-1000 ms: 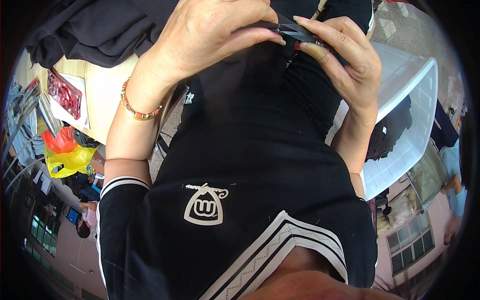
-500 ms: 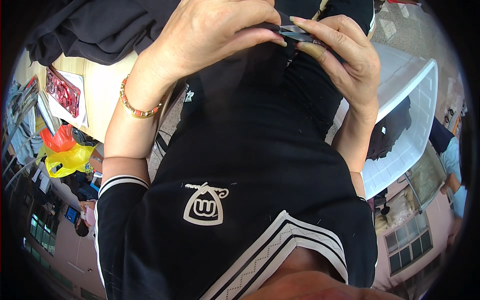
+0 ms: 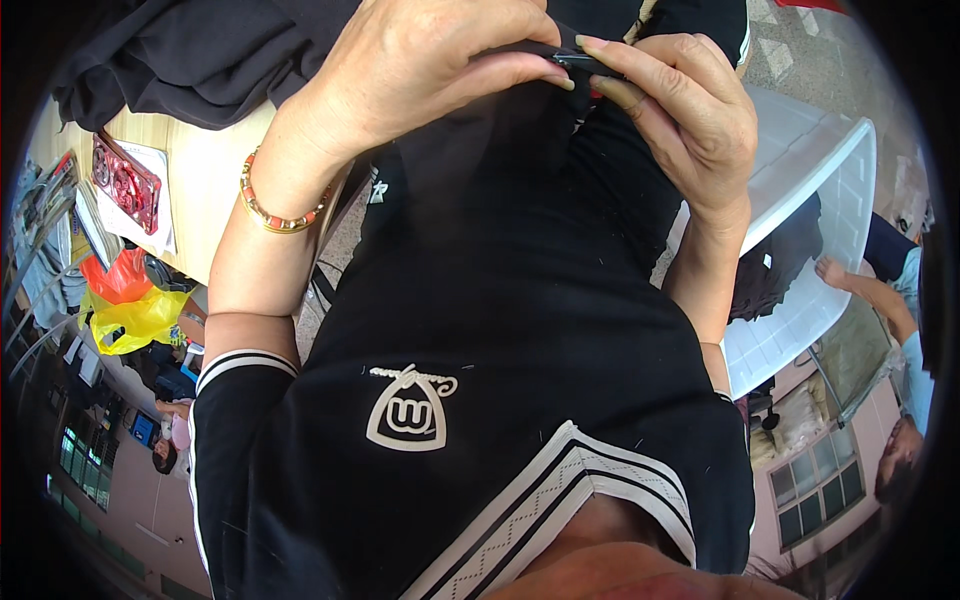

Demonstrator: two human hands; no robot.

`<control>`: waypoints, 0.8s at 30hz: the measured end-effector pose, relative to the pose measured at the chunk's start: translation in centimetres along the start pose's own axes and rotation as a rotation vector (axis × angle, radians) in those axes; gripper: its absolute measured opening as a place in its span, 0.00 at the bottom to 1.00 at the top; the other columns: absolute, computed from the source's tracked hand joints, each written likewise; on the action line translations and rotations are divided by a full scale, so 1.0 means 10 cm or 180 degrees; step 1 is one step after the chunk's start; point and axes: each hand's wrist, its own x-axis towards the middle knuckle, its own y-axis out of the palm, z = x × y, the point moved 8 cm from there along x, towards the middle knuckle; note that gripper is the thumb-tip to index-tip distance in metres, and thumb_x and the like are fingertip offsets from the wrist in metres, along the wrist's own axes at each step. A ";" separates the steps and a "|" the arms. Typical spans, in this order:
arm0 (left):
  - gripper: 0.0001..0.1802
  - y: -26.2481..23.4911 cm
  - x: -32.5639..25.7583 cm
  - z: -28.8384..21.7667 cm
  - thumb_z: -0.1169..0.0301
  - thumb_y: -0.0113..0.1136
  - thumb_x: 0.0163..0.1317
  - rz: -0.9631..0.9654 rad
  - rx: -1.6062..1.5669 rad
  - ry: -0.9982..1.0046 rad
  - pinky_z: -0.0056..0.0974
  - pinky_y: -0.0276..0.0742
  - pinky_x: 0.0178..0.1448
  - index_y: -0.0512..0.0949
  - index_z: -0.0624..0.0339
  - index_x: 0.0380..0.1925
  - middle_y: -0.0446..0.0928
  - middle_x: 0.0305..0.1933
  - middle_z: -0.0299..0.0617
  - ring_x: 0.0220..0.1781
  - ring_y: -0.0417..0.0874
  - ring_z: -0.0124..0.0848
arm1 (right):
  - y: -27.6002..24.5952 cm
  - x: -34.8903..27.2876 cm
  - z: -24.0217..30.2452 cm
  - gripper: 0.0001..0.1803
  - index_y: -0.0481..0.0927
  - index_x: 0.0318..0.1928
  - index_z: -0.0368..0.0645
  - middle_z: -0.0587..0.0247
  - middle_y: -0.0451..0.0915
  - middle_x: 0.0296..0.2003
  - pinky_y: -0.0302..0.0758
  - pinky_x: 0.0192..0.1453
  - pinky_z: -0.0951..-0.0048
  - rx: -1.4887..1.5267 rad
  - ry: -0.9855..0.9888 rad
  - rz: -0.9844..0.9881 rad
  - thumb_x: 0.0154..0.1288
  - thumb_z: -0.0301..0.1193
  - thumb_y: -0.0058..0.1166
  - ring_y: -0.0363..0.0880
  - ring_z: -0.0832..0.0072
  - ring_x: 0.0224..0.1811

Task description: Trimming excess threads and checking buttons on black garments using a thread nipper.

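Note:
Between the thumb and fingers of my left hand [image 3: 420,75] is pinched the edge of a piece of black fabric [image 3: 465,135], which hangs down in front of my dark shirt. My right hand [image 3: 690,115] is closed around a small pair of thread snips [image 3: 576,62]. Their metal blades are pressed together and meet the fabric edge right beside my left fingertips. Most of the snips' body is hidden behind my right fingers. Whether a thread lies between the blades is too small to make out.
To the left, a light wooden table [image 3: 185,150] bears heaped dark cloth [image 3: 200,65] and a red phone case [image 3: 127,182]. At right a white plastic bin [image 3: 795,335] holds dark cloth [image 3: 778,270]; a co-worker's hand [image 3: 832,272] is at its rim. A yellow bag [image 3: 135,322] is lower left.
The snips' blades, apart before, have come together as my right fingers squeezed. My left hand has stayed in place. The co-worker at right has reached an arm over to the bin.

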 end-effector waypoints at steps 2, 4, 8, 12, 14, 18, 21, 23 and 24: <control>0.11 -0.01 0.00 0.00 0.67 0.73 0.51 -0.0034 -0.0018 -0.0036 0.38 0.63 0.47 0.80 0.54 0.32 0.75 0.32 0.35 0.36 0.75 0.34 | 0.00 -0.02 -0.02 0.19 0.87 0.48 0.38 0.62 0.81 0.33 0.71 0.37 0.75 0.0066 0.0045 -0.0030 0.52 0.20 0.68 0.77 0.73 0.35; 0.11 -0.01 0.02 0.00 0.67 0.73 0.51 -0.0018 -0.0028 -0.0052 0.38 0.63 0.47 0.80 0.54 0.32 0.75 0.32 0.35 0.37 0.75 0.34 | 0.00 -0.05 -0.04 0.19 0.87 0.48 0.38 0.62 0.81 0.33 0.71 0.37 0.76 0.0130 0.0088 -0.0059 0.53 0.20 0.68 0.78 0.73 0.35; 0.11 0.00 0.03 0.01 0.67 0.73 0.52 0.0029 -0.0044 -0.0028 0.38 0.63 0.48 0.81 0.54 0.32 0.75 0.32 0.35 0.37 0.76 0.34 | -0.01 -0.13 -0.13 0.19 0.86 0.49 0.36 0.60 0.81 0.34 0.72 0.38 0.77 0.0354 0.0359 -0.0251 0.53 0.20 0.67 0.78 0.74 0.35; 0.11 -0.01 0.02 0.01 0.67 0.73 0.52 0.0003 -0.0090 -0.0052 0.38 0.63 0.48 0.81 0.54 0.32 0.75 0.32 0.35 0.37 0.76 0.34 | -0.01 -0.11 -0.12 0.19 0.86 0.50 0.36 0.60 0.81 0.35 0.72 0.39 0.78 0.0391 0.0337 -0.0069 0.55 0.20 0.66 0.78 0.74 0.36; 0.11 -0.01 0.02 0.01 0.67 0.74 0.51 0.0016 -0.0107 -0.0068 0.38 0.63 0.48 0.81 0.55 0.32 0.75 0.32 0.35 0.37 0.76 0.34 | 0.00 -0.11 -0.12 0.19 0.86 0.50 0.36 0.60 0.81 0.35 0.72 0.39 0.77 0.0437 0.0339 -0.0028 0.55 0.20 0.66 0.78 0.74 0.36; 0.12 -0.01 0.03 0.02 0.67 0.74 0.51 0.0064 -0.0076 -0.0083 0.38 0.63 0.48 0.81 0.55 0.32 0.75 0.33 0.35 0.37 0.76 0.34 | 0.01 -0.06 -0.09 0.20 0.86 0.50 0.36 0.61 0.81 0.35 0.72 0.39 0.77 0.0382 0.0246 0.0016 0.55 0.20 0.66 0.78 0.73 0.36; 0.12 -0.03 0.03 0.01 0.67 0.75 0.51 0.0004 -0.0073 -0.0017 0.37 0.63 0.48 0.80 0.56 0.32 0.75 0.32 0.35 0.36 0.76 0.34 | 0.02 -0.05 -0.08 0.18 0.86 0.50 0.36 0.60 0.81 0.35 0.72 0.39 0.77 0.0270 0.0125 -0.0040 0.57 0.20 0.65 0.78 0.74 0.36; 0.12 -0.03 0.04 0.02 0.66 0.74 0.53 0.0059 -0.0133 -0.0148 0.37 0.64 0.46 0.81 0.57 0.32 0.76 0.30 0.36 0.34 0.77 0.34 | 0.07 -0.07 -0.11 0.18 0.85 0.50 0.35 0.62 0.80 0.35 0.72 0.39 0.78 0.0394 0.0408 -0.0123 0.57 0.19 0.65 0.77 0.76 0.36; 0.12 -0.05 0.05 0.00 0.66 0.74 0.53 0.0070 -0.0135 -0.0130 0.37 0.64 0.46 0.81 0.57 0.32 0.76 0.30 0.36 0.34 0.77 0.34 | 0.08 -0.09 -0.17 0.17 0.85 0.50 0.35 0.63 0.80 0.35 0.71 0.39 0.78 0.0514 0.0688 -0.0205 0.57 0.18 0.65 0.77 0.78 0.35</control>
